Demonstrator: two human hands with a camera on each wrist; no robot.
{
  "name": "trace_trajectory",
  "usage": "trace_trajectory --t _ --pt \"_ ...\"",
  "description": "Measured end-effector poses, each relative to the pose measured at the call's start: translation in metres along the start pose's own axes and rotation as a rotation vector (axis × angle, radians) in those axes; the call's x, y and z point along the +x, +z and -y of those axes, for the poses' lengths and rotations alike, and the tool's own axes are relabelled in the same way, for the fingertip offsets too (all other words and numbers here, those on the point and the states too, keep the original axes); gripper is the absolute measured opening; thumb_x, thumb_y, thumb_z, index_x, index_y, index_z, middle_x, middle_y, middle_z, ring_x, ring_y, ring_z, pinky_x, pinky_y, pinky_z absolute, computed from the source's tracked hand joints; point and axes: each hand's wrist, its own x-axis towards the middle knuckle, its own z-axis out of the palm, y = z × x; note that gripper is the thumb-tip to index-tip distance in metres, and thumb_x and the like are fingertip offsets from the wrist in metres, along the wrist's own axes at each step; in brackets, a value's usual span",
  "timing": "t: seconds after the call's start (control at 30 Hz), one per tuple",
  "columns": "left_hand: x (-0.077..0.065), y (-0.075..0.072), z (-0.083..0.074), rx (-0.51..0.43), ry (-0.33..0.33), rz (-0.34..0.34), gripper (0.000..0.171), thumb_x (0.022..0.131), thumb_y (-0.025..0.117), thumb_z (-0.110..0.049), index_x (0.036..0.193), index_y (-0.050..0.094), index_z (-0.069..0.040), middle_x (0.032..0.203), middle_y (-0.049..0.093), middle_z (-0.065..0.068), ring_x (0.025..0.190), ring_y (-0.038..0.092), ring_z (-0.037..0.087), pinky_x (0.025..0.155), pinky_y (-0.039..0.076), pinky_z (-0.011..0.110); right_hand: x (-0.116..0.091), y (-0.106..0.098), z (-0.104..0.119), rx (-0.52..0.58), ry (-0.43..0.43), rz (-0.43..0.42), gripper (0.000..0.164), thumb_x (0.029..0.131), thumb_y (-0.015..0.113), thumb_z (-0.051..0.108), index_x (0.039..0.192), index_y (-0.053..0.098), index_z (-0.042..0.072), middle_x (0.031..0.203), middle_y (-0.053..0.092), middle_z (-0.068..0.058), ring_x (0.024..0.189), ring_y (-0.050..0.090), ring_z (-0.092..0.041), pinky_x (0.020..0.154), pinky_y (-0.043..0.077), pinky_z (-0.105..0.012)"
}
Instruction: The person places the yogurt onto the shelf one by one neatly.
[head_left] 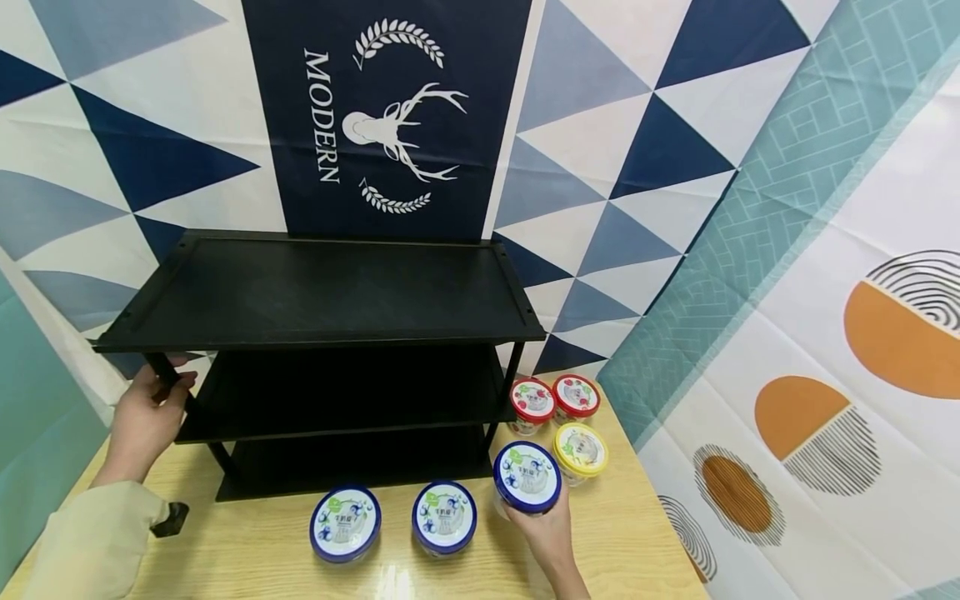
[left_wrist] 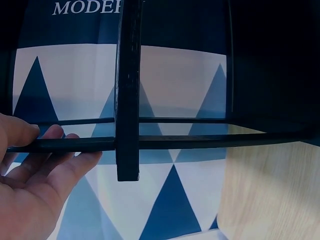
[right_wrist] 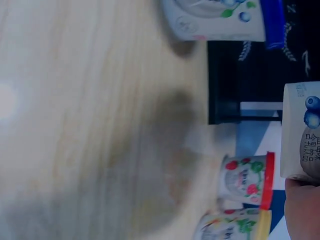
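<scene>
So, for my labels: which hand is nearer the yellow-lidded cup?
Right hand: holding a blue-lidded cup beside the yellow-lidded cup. Left hand: far to its left, gripping the black rack.

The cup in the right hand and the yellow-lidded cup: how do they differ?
The held cup has a blue-rimmed lid, the yellow-lidded cup a yellow-rimmed one. The right hand has its grip on the held cup, while the yellow-lidded cup stands on the table, not held. Both have round lids with whitish, printed tops.
</scene>
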Motion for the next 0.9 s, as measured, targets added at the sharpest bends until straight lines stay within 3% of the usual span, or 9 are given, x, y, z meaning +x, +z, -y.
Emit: trace_trajectory --t 0.3,0.53,0.7,0.9 --pt "0.001 -0.001 -0.001 -0.006 0.003 -0.003 0.021 0.097 0.045 -0.012 0.116 0.052 -0.007 0.086 0.04 -0.043 0.079 0.041 -0.027 0.061 0.038 0.002 0.005 0.004 0.019 -0.037 0.029 0.035 0.093 0.061 0.086 0.006 0.14 0.036 0.006 0.134 0.05 -0.013 0.123 0.045 -0.022 0.106 0.033 -0.041" --pt "0.001 -0.001 -0.003 0.029 -0.019 0.008 0.027 0.098 0.044 -0.015 0.12 0.049 0.0 0.087 0.039 -0.042 0.079 0.038 -0.027 0.06 0.038 0.004 0.006 0.01 0.027 0.029 -0.054 0.013 0.097 0.057 0.086 0.0 0.139 0.034 0.004 0.13 0.051 -0.015 0.112 0.045 0.0 0.099 0.032 -0.013" --pt "0.001 0.0 -0.002 0.037 -0.029 0.008 0.026 0.098 0.044 -0.016 0.119 0.05 -0.001 0.087 0.039 -0.042 0.079 0.038 -0.027 0.059 0.038 0.005 0.006 0.014 0.032 0.042 -0.127 0.016 0.097 0.057 0.085 -0.002 0.138 0.033 0.002 0.129 0.049 -0.016 0.11 0.043 0.006 0.097 0.03 -0.01" --pt "0.001 0.001 -0.001 0.028 -0.026 0.01 0.025 0.098 0.044 -0.015 0.118 0.051 -0.003 0.087 0.039 -0.041 0.079 0.039 -0.027 0.06 0.038 0.004 0.006 0.017 0.04 0.008 -0.139 0.024 0.099 0.056 0.086 0.0 0.139 0.032 0.002 0.13 0.048 -0.014 0.11 0.042 0.006 0.099 0.029 -0.011"
